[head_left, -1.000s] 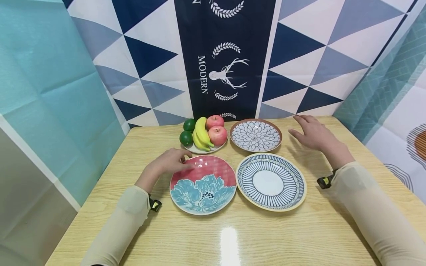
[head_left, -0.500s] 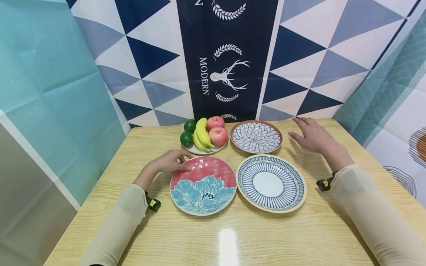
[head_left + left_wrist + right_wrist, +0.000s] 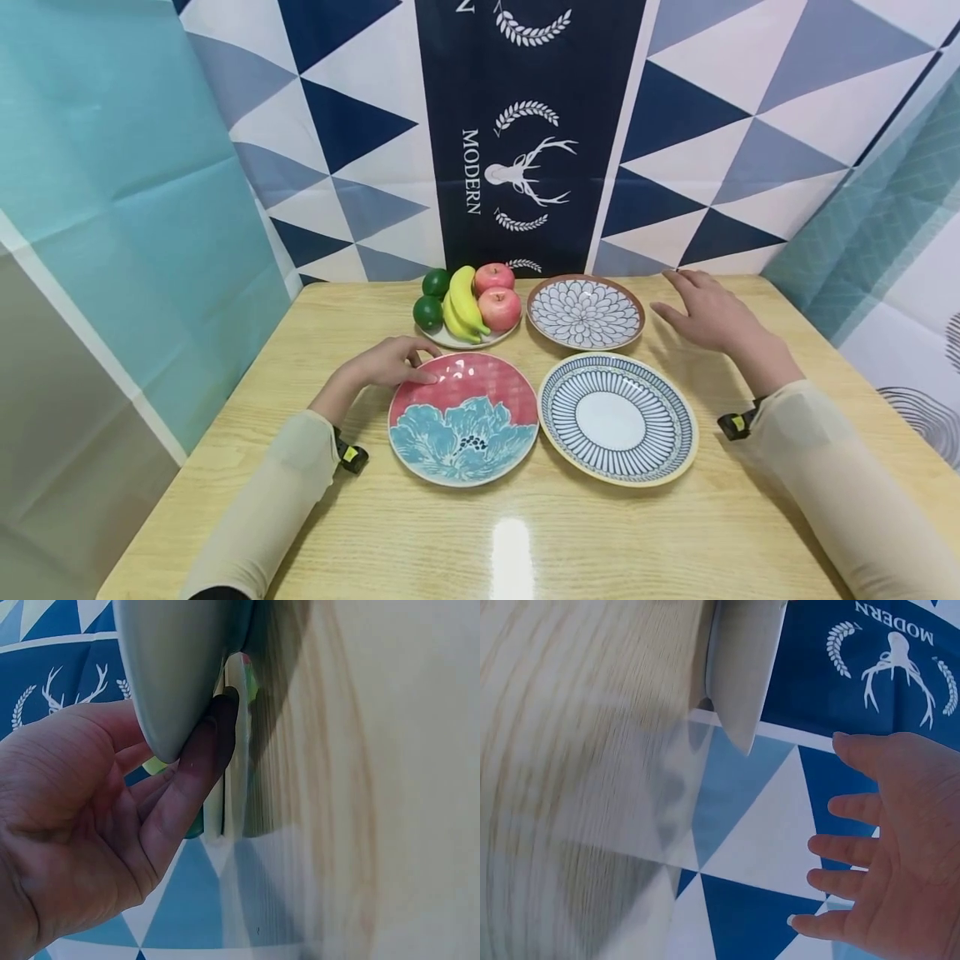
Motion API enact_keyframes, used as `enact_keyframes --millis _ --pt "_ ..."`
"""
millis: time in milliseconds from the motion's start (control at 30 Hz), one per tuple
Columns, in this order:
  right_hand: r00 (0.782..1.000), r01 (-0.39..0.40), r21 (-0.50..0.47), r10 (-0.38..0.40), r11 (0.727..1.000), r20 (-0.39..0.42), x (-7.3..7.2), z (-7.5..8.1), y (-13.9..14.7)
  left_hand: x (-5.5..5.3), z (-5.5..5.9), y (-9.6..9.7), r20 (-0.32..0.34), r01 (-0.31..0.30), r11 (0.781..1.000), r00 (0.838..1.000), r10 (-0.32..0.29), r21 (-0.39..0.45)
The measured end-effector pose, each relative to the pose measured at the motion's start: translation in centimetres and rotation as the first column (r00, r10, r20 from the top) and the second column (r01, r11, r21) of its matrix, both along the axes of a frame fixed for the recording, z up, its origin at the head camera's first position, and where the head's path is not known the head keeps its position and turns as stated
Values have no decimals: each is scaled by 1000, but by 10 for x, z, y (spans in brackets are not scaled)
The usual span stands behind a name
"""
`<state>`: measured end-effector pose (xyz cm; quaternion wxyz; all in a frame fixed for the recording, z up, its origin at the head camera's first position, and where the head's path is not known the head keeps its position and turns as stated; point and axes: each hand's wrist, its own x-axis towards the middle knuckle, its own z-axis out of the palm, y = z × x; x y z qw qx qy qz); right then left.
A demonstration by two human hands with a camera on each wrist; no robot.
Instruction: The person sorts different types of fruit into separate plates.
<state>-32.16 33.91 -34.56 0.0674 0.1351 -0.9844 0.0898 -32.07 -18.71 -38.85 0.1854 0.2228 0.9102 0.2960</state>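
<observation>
My left hand [image 3: 386, 362] pinches the upper left rim of a red plate with a blue flower [image 3: 465, 421], thumb on top. In the left wrist view, the pale underside of this plate [image 3: 176, 667] shows with fingers beneath its edge. My right hand [image 3: 712, 312] hovers beside a brown-rimmed plate with a petal pattern [image 3: 585, 312], apart from it. Its fingers are spread and hold nothing, as the right wrist view shows of that hand [image 3: 907, 855]. A blue-and-white striped plate [image 3: 611, 419] lies right of the red plate.
Behind the red plate, a small plate [image 3: 450, 340] bears bananas [image 3: 463, 304], two pink apples [image 3: 500, 308] and two dark green fruits [image 3: 428, 312]. All stand on a wooden table [image 3: 420, 542]. A patterned cloth [image 3: 360, 125] hangs along the table's back edge.
The left thumb has come down onto the red plate's rim. The right hand has barely moved, and the whole view has shifted slightly. The plates stay in place.
</observation>
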Motion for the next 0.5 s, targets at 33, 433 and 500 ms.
enact_keyframes --millis 33,433,500 --pt "1000 -3 5 3 1000 -2 1 1 -1 0 0 0 4 -2 1000 1000 2 3" --pt "996 -78 -27 77 997 -49 -6 28 -36 1 2 0 25 -9 1000 1000 9 -8" --pt "995 -92 -23 91 995 -49 -8 34 -43 -1 1 0 26 -11 1000 1000 11 -7"
